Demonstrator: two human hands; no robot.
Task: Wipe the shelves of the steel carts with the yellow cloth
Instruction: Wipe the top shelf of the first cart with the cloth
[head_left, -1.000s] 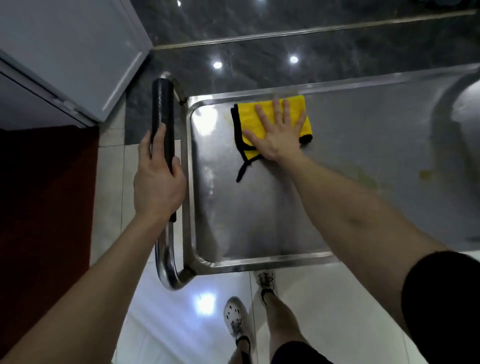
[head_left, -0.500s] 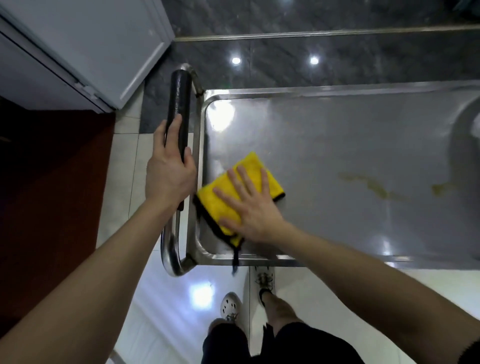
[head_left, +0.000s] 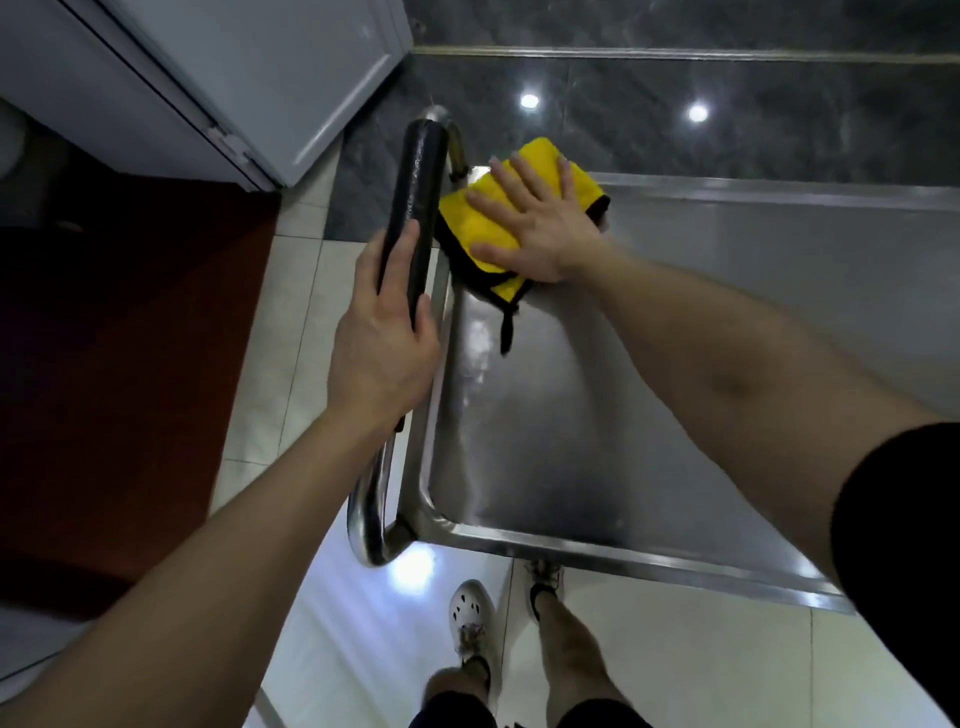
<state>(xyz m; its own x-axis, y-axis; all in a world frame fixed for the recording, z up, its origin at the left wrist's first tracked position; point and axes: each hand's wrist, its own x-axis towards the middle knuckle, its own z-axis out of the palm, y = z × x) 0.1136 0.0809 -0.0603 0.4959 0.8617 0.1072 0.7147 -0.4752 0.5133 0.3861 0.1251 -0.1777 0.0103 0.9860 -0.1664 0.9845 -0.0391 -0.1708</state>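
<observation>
The right hand (head_left: 540, 228) presses the folded yellow cloth (head_left: 480, 218) with flat, spread fingers (head_left: 524, 176) onto the far left corner of the shiny steel cart shelf (head_left: 545, 441). The left hand (head_left: 384, 343) grips the black padded handle (head_left: 415, 208).

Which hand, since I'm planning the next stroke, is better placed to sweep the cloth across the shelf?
Right. The right hand lies flat on the yellow cloth at the far corner of the shelf, bare steel beside it; the left hand is wrapped round the handle, likely steadying it.
</observation>
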